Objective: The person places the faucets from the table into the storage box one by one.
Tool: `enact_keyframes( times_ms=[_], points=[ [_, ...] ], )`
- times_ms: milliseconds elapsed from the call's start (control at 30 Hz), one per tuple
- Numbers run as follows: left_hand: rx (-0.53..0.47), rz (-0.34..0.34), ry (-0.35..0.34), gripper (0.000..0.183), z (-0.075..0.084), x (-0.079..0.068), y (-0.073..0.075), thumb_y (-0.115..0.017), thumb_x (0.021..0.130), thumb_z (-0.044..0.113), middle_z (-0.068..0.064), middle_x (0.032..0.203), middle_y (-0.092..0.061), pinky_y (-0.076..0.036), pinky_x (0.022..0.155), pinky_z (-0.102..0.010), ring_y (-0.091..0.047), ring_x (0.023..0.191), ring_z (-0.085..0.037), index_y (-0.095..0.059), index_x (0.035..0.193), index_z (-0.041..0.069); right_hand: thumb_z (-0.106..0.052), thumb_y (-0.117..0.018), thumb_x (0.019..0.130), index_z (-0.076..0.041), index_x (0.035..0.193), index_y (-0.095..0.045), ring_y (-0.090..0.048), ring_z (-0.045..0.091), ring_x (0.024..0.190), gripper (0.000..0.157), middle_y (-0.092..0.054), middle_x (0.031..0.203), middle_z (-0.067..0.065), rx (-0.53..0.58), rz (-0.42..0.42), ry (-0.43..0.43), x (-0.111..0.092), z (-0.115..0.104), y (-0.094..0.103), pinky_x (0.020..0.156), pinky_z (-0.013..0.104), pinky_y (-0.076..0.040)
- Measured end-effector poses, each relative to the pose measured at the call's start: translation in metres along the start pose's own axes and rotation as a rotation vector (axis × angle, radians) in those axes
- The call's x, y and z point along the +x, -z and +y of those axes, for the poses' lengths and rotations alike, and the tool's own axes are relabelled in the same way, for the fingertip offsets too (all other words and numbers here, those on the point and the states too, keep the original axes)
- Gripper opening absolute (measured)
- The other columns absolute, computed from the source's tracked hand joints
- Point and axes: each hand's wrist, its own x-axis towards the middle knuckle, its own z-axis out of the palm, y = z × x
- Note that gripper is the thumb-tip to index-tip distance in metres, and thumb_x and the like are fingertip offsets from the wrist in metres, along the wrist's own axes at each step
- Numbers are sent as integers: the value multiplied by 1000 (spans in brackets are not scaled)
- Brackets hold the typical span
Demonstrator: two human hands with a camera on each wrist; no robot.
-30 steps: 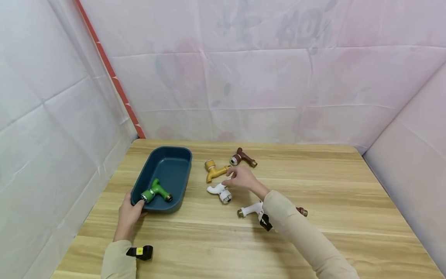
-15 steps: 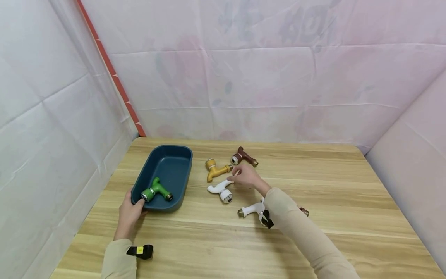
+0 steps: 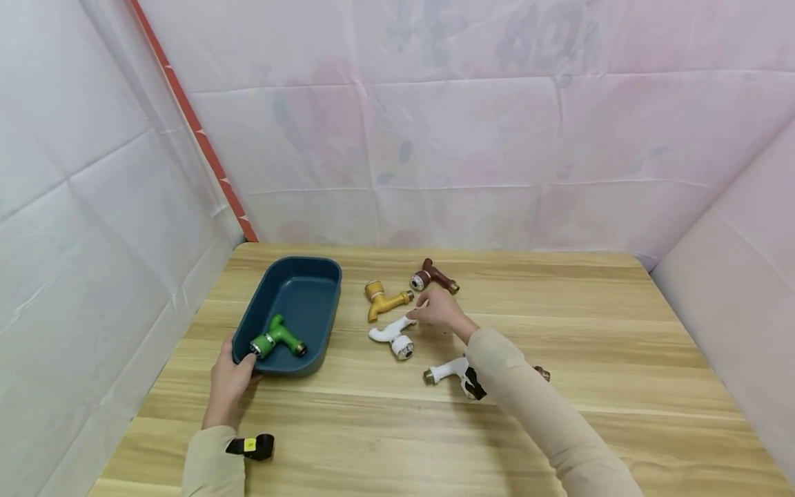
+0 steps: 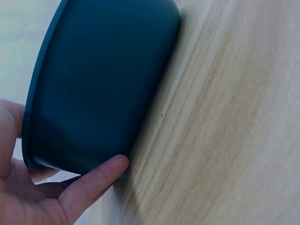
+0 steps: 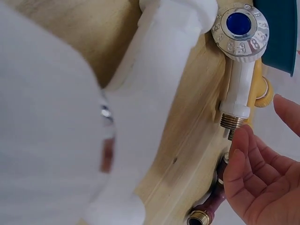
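Note:
My left hand [image 3: 231,378] grips the near left corner of a dark blue plastic tub [image 3: 329,324], thumb at the rim and fingers against the outside, as the left wrist view shows. Inside the tub lies a green tap [image 3: 279,338]. My right hand [image 3: 439,310] is at the threaded end of a white tap [image 3: 393,333] lying on the table. In the right wrist view, the fingertips are right at the brass thread [image 5: 231,122] and the thumb [image 5: 287,112] stands apart from it. A yellow tap [image 3: 386,301] lies just behind this white tap.
Farther back lies a dark red tap [image 3: 435,276]. Another white tap [image 3: 444,371] lies partly under my right forearm, and the brass end of one more dark red tap [image 3: 542,373] shows beyond the sleeve. White sheeting [image 3: 459,138] walls the wooden table [image 3: 348,442].
My right hand has drawn slightly right along the white tap, baring more of its threaded end. The tap stays in place, and my left hand keeps its grip on the tub.

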Motion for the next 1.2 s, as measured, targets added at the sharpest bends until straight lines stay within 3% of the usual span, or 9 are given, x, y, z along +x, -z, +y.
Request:
enact_keyframes(
  times_ms=[200,400,667,867,1200],
  points=[
    [0,0,1,63,0,0,1,-38,89,6,-34,139,-23,-56,65,-31,-44,109,-44,-10,145,3,-21,-73,75,0,78,-63,-51,15,50,24,-54,57,2,1,-38,-48,5,-4,1,47,25,-43],
    [9,-3,-5,62,1,-1,1,-38,90,7,-34,139,-22,-55,67,-33,-44,110,-45,-10,145,3,-24,-70,79,2,76,-66,-61,30,63,27,-62,66,15,-34,-119,-98,8,-8,4,53,35,-51],
    [4,-4,-24,62,0,1,0,-38,89,7,-33,139,-23,-55,69,-36,-42,112,-46,-12,145,3,-27,-68,81,-1,80,-67,-61,26,61,26,-64,73,14,-45,-158,-175,16,-3,3,53,35,-52],
    [12,-3,-22,62,0,1,1,-39,89,7,-34,139,-23,-55,69,-37,-42,112,-46,-11,145,2,-28,-68,81,0,76,-65,-61,23,57,28,-65,68,11,10,-171,-222,19,2,-1,51,32,-51],
    [-5,-11,-6,63,-3,2,0,-39,90,7,-33,140,-21,-55,69,-37,-40,114,-45,-9,145,3,-28,-63,85,1,85,-65,-62,18,60,29,-67,73,11,224,-195,-366,20,8,-8,53,28,-51]
  ],
)
